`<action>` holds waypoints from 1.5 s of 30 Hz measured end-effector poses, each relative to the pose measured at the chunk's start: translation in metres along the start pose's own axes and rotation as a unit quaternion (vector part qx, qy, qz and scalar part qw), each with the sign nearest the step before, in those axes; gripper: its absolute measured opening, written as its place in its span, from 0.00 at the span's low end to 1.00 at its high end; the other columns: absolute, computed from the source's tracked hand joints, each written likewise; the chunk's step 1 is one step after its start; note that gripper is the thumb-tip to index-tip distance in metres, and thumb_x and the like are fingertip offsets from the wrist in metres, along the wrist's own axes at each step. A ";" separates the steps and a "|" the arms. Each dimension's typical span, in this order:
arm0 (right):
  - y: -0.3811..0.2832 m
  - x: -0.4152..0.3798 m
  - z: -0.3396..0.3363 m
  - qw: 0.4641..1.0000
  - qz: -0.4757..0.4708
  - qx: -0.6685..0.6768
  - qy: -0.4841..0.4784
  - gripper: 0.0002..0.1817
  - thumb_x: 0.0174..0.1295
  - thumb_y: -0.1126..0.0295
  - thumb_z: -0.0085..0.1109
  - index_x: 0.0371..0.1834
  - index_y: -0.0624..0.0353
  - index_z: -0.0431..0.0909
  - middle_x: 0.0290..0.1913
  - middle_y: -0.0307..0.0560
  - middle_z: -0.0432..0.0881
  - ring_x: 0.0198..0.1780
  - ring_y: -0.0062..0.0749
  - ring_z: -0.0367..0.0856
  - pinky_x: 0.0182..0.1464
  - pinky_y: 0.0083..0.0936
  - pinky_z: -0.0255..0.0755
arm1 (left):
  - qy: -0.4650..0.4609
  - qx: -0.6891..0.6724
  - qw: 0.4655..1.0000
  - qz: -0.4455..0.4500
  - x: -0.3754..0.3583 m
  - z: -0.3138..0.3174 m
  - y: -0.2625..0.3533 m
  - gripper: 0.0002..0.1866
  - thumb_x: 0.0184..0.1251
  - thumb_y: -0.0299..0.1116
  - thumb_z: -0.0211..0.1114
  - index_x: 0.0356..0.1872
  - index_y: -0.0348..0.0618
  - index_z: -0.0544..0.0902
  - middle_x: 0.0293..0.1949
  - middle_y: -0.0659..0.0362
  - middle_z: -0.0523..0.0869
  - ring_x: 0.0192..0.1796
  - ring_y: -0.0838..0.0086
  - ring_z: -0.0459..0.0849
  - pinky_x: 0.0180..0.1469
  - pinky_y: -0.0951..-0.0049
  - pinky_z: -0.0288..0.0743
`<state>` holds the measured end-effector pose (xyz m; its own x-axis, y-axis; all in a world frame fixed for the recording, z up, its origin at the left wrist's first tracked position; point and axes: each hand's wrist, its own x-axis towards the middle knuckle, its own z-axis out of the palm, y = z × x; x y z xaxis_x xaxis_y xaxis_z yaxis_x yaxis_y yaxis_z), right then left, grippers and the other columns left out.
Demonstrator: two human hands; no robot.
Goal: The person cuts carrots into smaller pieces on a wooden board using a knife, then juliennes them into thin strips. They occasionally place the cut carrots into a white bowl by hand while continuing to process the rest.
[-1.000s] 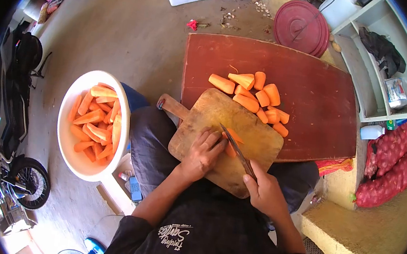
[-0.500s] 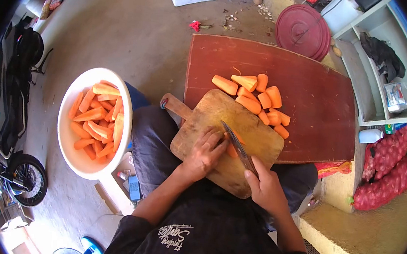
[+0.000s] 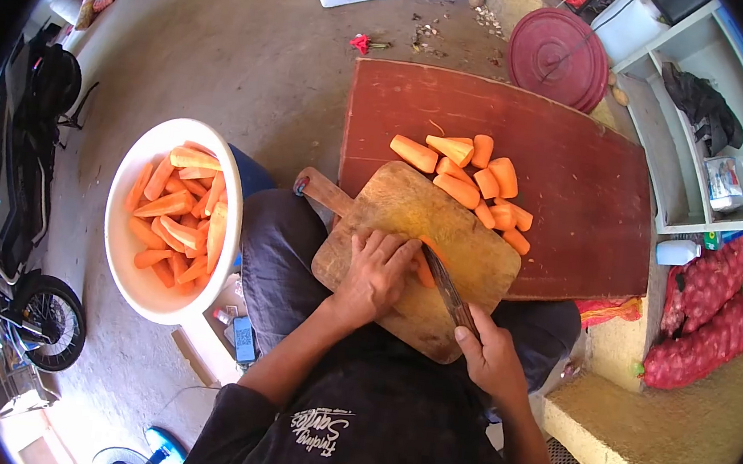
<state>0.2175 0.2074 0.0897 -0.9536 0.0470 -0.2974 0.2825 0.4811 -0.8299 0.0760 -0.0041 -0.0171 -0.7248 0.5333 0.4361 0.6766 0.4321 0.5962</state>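
Note:
A wooden cutting board (image 3: 392,200) with a handle rests across my lap and against the red table. My left hand (image 3: 372,277) lies on the board, its fingers bent over a carrot (image 3: 424,271) that is mostly hidden beneath them. In my right hand (image 3: 494,355) is a knife (image 3: 446,289), gripped by its handle, with the dark blade slanting up and left to the carrot by my left fingertips. Several cut carrot pieces (image 3: 489,183) lie on the table just beyond the board.
The red table (image 3: 570,215) stands in front of me. At my left is a white basin (image 3: 112,234) full of peeled carrots (image 3: 176,231). Red mesh sacks (image 3: 708,340), a shelf unit (image 3: 665,157) and a round red lid (image 3: 556,60) are on the right; a motorbike (image 3: 31,190) is far left.
The knife and my right hand have shifted slightly down and right, the blade tip moving away from my left fingers. My left hand stays on the carrot.

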 end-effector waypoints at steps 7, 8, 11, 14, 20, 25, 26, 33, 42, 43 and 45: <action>0.014 0.011 -0.002 0.985 0.066 0.148 -0.052 0.21 0.85 0.65 0.58 0.73 0.66 0.78 0.28 0.41 0.75 0.30 0.21 0.74 0.36 0.29 0.73 | 0.031 -0.046 0.996 -0.073 -0.010 0.001 0.004 0.25 0.64 0.21 0.78 0.63 0.39 0.86 0.52 0.49 0.86 0.55 0.53 0.87 0.59 0.53 0.79; 0.014 0.012 -0.001 0.985 0.059 0.153 -0.054 0.21 0.85 0.65 0.58 0.74 0.65 0.78 0.28 0.40 0.75 0.29 0.21 0.74 0.36 0.28 0.73 | 0.026 -0.062 0.993 -0.100 -0.011 -0.001 0.007 0.25 0.65 0.20 0.78 0.64 0.39 0.86 0.51 0.49 0.86 0.54 0.53 0.88 0.58 0.54 0.81; 0.014 0.015 0.002 0.984 0.038 0.162 -0.056 0.22 0.85 0.65 0.58 0.75 0.65 0.78 0.29 0.36 0.75 0.28 0.20 0.73 0.35 0.27 0.72 | 0.023 -0.154 0.974 -0.162 -0.008 -0.008 0.017 0.25 0.68 0.17 0.77 0.66 0.38 0.85 0.51 0.48 0.84 0.51 0.55 0.90 0.53 0.58 0.85; 0.005 0.012 -0.004 0.985 0.032 0.162 -0.050 0.22 0.86 0.65 0.58 0.75 0.66 0.78 0.30 0.37 0.75 0.28 0.21 0.72 0.35 0.27 0.72 | 0.042 -0.133 0.979 -0.147 -0.007 -0.007 0.010 0.24 0.68 0.17 0.78 0.65 0.37 0.86 0.49 0.50 0.85 0.49 0.58 0.91 0.52 0.62 0.86; 0.010 0.001 -0.007 0.992 0.006 0.125 -0.033 0.22 0.86 0.64 0.59 0.74 0.68 0.78 0.32 0.45 0.76 0.34 0.27 0.76 0.42 0.30 0.75 | 0.057 -0.168 0.967 -0.181 0.000 -0.015 0.018 0.18 0.66 0.19 0.81 0.56 0.34 0.90 0.44 0.52 0.87 0.48 0.63 0.92 0.53 0.66 0.87; 0.002 -0.005 0.000 0.992 0.027 0.117 -0.039 0.21 0.86 0.63 0.60 0.72 0.68 0.78 0.36 0.52 0.81 0.38 0.32 0.79 0.47 0.34 0.78 | 0.086 -0.181 0.962 -0.187 -0.003 -0.008 0.015 0.15 0.66 0.20 0.80 0.53 0.35 0.93 0.43 0.49 0.86 0.43 0.59 0.92 0.46 0.64 0.87; 0.001 -0.005 0.000 0.992 0.031 0.112 -0.039 0.21 0.86 0.63 0.60 0.71 0.68 0.78 0.37 0.53 0.82 0.39 0.34 0.80 0.48 0.35 0.78 | 0.086 -0.192 0.958 -0.194 -0.003 -0.008 0.017 0.14 0.66 0.20 0.80 0.52 0.35 0.93 0.43 0.49 0.86 0.42 0.59 0.92 0.45 0.63 0.86; 0.012 0.005 0.008 0.995 -0.074 0.064 0.004 0.23 0.85 0.66 0.60 0.75 0.69 0.77 0.31 0.48 0.78 0.33 0.31 0.78 0.41 0.31 0.76 | 0.067 -0.153 0.969 -0.180 -0.006 -0.005 0.017 0.11 0.66 0.20 0.80 0.49 0.34 0.93 0.41 0.48 0.86 0.42 0.54 0.89 0.43 0.57 0.82; -0.010 -0.011 0.000 0.999 -0.009 0.021 -0.027 0.25 0.85 0.64 0.60 0.76 0.68 0.74 0.51 0.70 0.89 0.51 0.65 0.92 0.54 0.45 0.83 | 0.078 -0.115 0.982 -0.131 -0.010 0.001 0.012 0.11 0.65 0.20 0.80 0.47 0.36 0.94 0.41 0.47 0.87 0.44 0.49 0.87 0.46 0.54 0.81; -0.006 -0.013 0.002 0.999 -0.024 0.005 -0.022 0.25 0.85 0.63 0.60 0.76 0.67 0.74 0.52 0.70 0.89 0.52 0.68 0.91 0.54 0.47 0.84 | 0.077 -0.103 0.984 -0.126 -0.010 0.001 0.013 0.12 0.64 0.20 0.80 0.48 0.36 0.94 0.42 0.47 0.87 0.44 0.49 0.87 0.46 0.54 0.81; -0.007 -0.019 0.006 0.999 -0.040 -0.019 -0.016 0.25 0.85 0.64 0.60 0.77 0.66 0.73 0.48 0.68 0.88 0.49 0.65 0.91 0.52 0.45 0.83 | 0.074 -0.090 0.987 -0.114 -0.010 0.003 0.011 0.13 0.64 0.19 0.80 0.49 0.36 0.94 0.43 0.47 0.87 0.44 0.49 0.87 0.47 0.54 0.81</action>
<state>0.2346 0.1984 0.0985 -0.9690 -0.0210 -0.2461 0.2004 0.5154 -0.8332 0.0914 -0.0029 -0.0168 -0.8753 0.3193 0.3631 0.4701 0.3858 0.7938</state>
